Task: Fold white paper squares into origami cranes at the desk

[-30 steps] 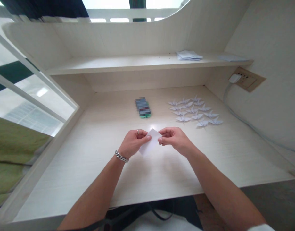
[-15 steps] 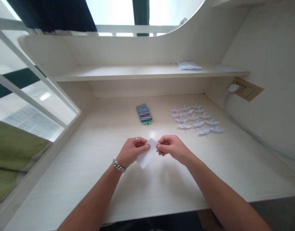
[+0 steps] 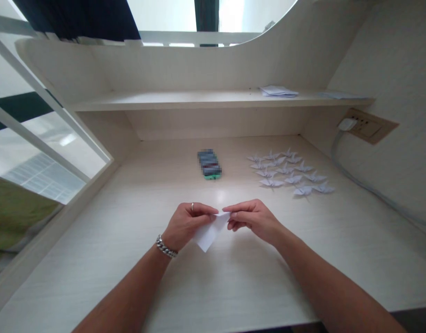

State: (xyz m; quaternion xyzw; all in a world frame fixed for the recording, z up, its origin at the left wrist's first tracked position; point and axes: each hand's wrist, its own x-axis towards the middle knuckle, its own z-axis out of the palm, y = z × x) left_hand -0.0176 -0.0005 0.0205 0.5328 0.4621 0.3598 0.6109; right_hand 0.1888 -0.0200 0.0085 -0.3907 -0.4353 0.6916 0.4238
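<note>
Between my two hands is a small folded piece of white paper (image 3: 208, 235), held tilted above the desk with one corner pointing down toward me. My left hand (image 3: 190, 224), wearing a ring and a chain bracelet, pinches its upper left side between thumb and fingers. On the other side, my right hand (image 3: 252, 218) has its thumb and index finger closed on the paper's upper right corner. Its remaining fingers are curled below. Several white paper cranes (image 3: 285, 170) sit in rows on the desk, beyond my right hand.
A blurred-out object with a green edge (image 3: 213, 176) lies at the desk's (image 3: 95, 259) middle back. Folded white papers (image 3: 278, 91) rest on the shelf (image 3: 185, 98). At right, a cable (image 3: 368, 187) runs from a wall socket (image 3: 370, 126). White railings (image 3: 35, 92) border the left.
The paper's top edge has tipped, and my right fingers now extend along it. Both hands sit slightly lower in the picture. The camera view has shifted a little.
</note>
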